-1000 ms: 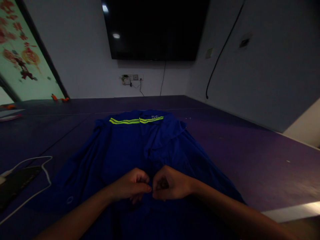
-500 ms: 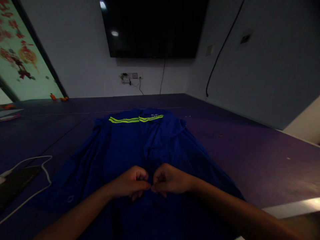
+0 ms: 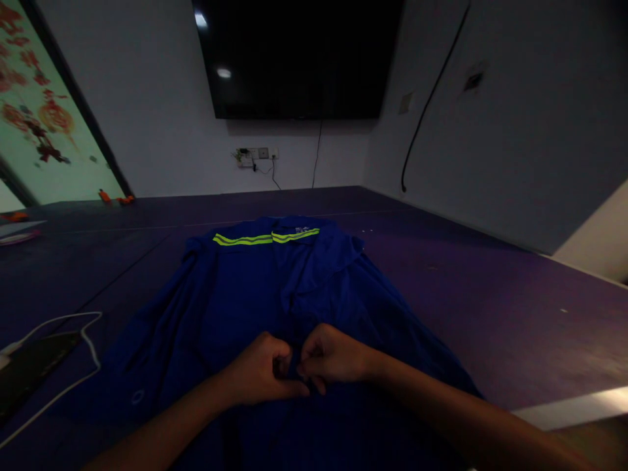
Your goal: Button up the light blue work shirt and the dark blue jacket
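A blue work jacket (image 3: 245, 288) lies spread out in front of me, its collar end away from me. A yellow-green striped band (image 3: 245, 240) crosses its chest. Over the lower front opening, my left hand (image 3: 267, 369) is closed with its fingers curled into the cloth and its thumb pointing right. Close beside it, my right hand (image 3: 333, 356) pinches the jacket's front edge between thumb and fingers. The thumb tip of the left hand almost meets the right fingertips. Dim light hides the exact bit of cloth or fastener between them.
The jacket rests on a purple floor mat (image 3: 436, 294). To the left lie a dark phone (image 3: 39, 369) and a white cable (image 3: 88, 340). A television (image 3: 299, 59) hangs on the far wall above sockets (image 3: 258, 154). Orange objects (image 3: 125, 199) sit by the glass door.
My left hand has shifted slightly down, and its thumb now reaches further right below the right fingertips. The right hand has hardly moved. The view has tilted up a little.
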Tool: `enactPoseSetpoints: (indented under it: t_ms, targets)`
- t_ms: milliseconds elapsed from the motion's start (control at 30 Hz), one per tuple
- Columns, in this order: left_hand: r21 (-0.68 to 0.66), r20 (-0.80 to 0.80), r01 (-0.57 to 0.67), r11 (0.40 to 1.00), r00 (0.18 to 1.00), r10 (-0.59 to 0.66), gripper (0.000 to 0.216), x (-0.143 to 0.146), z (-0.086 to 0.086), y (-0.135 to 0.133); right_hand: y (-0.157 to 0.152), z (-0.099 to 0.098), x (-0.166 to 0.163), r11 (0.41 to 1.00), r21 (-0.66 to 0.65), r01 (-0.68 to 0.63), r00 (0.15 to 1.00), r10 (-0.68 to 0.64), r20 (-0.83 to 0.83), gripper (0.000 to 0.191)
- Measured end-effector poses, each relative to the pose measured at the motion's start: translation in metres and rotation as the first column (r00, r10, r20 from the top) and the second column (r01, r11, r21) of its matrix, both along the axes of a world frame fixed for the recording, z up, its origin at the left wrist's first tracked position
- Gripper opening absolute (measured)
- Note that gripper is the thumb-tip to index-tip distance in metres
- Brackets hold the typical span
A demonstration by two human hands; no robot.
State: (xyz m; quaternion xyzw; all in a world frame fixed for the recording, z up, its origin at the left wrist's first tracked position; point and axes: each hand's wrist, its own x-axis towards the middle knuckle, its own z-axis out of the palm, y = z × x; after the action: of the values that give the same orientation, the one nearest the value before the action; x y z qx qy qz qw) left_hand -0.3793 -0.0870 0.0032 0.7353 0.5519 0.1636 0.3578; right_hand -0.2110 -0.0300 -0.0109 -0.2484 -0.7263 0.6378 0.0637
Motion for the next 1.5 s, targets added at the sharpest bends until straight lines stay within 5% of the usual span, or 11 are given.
enactPoseSetpoints:
  t_ms: [200,400,1500]
  targets:
    - [0.021,-0.006,0.043,0.999,0.999,-0.043,0.040,-0.002,0.003,0.000,0.002,0.004,0.005,0.971,0.194,0.137,0.974,-0.097,-0.205,0.019]
    - [0.035,0.004,0.060,0.998,0.998,-0.060,0.038,-0.004,0.004,0.002,0.009,0.007,0.013,0.923,0.383,-0.030,0.991,0.078,-0.110,0.050]
    - [0.104,-0.088,0.188,0.977,0.980,-0.179,0.023,-0.005,0.004,0.002,0.010,0.001,0.008,0.802,0.584,-0.130,0.991,0.125,0.049,0.031]
